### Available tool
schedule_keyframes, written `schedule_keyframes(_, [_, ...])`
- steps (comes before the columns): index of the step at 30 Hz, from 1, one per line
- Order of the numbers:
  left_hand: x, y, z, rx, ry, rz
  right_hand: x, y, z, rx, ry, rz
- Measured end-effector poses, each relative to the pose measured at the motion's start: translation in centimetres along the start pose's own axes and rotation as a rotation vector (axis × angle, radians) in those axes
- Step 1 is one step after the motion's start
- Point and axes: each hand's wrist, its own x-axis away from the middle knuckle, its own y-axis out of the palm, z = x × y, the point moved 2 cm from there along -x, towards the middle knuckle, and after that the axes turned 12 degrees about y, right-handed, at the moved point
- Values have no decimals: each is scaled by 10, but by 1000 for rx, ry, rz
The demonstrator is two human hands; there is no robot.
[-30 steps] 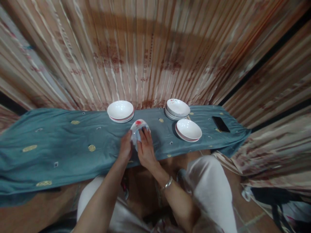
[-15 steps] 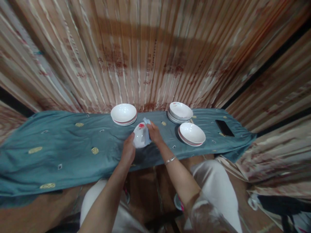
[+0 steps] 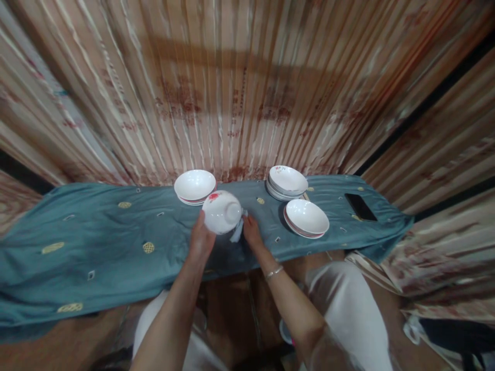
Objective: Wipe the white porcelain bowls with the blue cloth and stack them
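One bowl turned between two hands near three stacks.

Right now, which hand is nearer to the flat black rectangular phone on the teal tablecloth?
Right. The right hand holds a pale blue cloth left of the flat black phone, with stacked white bowls between; the left hand grips a white red-flowered bowl, farther left.

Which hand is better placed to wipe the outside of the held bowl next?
Most likely the right hand: it holds the light blue cloth right beside the bowl. The left hand grips the bowl's left edge, so it seems better suited to steadying it.
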Motion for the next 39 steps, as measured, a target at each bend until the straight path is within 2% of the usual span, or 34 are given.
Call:
schedule_keyframes(6, [-2,5,2,-63,116,-57,7,-7,-8,488,-117,53])
schedule_keyframes(10, [0,3,-6,-212,169,-62,12,-15,-19,690,-143,-26])
schedule_keyframes(12, [2,0,-9,-311,205,-66,15,-23,-25,732,-162,-21])
schedule_keyframes(16, [11,0,-9,-599,311,-172,22,-46,-43,612,-205,56])
schedule_keyframes(18, [17,3,-8,-763,423,-289,27,-58,-56,476,-168,55])
schedule_keyframes(20, [24,7,-9,-912,563,-436,33,-66,-69,353,-92,-12])
schedule_keyframes(23, [35,13,-15,-1152,739,-671,44,-75,-83,301,-68,-59])
schedule_keyframes(26, [46,18,-22,-1329,865,-835,53,-83,-88,284,-46,-52])
schedule_keyframes(30, [61,28,-28,-1422,962,-948,62,-99,-86,301,-22,-19])
schedule_keyframes(34, [78,47,-34,-1467,978,-1063,71,-122,-82,299,-48,63])
schedule_keyframes(39, [101,73,-42,-1384,1026,-1154,69,-162,-76,206,39,134])
